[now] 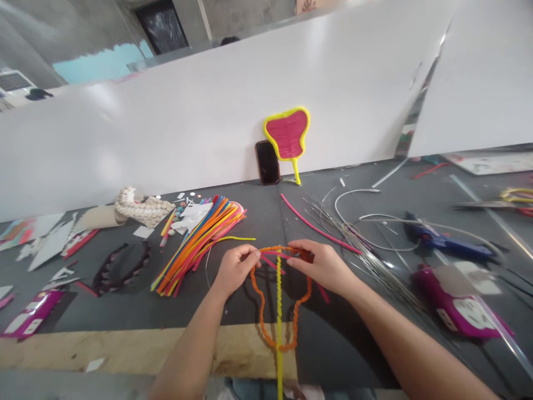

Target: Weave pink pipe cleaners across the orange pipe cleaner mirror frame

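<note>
An orange twisted frame (262, 303), shaped like a fan outline, lies in front of me with a yellow stick (279, 322) running up its middle. My left hand (236, 269) pinches the frame's top left edge, where a pink strand (272, 261) crosses it. My right hand (325, 265) is closed on the top right of the frame and the same pink strand. A finished pink fan with a yellow rim (288, 135) leans against the white board at the back.
A bundle of coloured plastic straws (200, 241) lies left of my hands. Thin metal wires (358, 244), a blue glue gun (445, 243) and a purple packet (452, 303) lie to the right. A dark phone (267, 162) stands by the fan. Paper scraps (50, 244) litter the left.
</note>
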Motion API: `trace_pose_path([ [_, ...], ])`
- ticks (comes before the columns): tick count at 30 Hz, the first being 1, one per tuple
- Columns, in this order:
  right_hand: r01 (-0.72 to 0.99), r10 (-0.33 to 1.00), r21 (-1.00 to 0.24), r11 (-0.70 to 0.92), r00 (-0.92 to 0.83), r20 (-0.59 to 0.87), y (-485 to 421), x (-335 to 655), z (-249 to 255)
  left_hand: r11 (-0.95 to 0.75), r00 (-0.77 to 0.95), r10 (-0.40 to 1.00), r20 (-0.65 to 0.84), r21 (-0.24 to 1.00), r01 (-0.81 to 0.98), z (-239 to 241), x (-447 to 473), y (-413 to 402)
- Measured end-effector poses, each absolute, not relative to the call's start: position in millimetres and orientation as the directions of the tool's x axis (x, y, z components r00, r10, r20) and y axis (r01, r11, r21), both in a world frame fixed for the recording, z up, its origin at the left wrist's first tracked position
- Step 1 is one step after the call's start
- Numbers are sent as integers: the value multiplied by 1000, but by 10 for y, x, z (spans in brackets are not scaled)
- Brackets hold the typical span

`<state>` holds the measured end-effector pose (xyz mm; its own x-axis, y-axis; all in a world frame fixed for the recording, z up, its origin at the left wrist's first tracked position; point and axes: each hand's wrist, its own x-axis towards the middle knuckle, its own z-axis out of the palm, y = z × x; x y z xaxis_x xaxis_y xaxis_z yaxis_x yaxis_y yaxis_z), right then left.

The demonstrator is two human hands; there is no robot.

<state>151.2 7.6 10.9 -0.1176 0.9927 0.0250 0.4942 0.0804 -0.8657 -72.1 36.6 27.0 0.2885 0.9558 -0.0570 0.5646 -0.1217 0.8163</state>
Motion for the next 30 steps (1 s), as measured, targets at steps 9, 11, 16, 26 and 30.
trace_pose_path([
  [9, 345, 996, -939, 10, -86, -20, 116, 1538, 62, -157, 296, 955, -25, 803, 575, 267, -747, 373],
  [11, 326, 996, -945, -12, -75, -39, 116, 1530, 57, -192, 287, 958, 13, 773, 604, 271, -743, 363],
  [16, 422, 995, -902, 88, -86, 56, 68, 1461, 80, -360, 357, 923, 141, 643, 676, 331, -577, 295],
  [26, 447, 983, -878, 171, -142, 120, 5, 1393, 120, -310, 381, 924, 42, 666, 678, 352, -454, 306],
  [30, 466, 986, -870, 161, -119, 118, 5, 1387, 104, -254, 338, 941, 14, 688, 680, 356, -504, 297],
])
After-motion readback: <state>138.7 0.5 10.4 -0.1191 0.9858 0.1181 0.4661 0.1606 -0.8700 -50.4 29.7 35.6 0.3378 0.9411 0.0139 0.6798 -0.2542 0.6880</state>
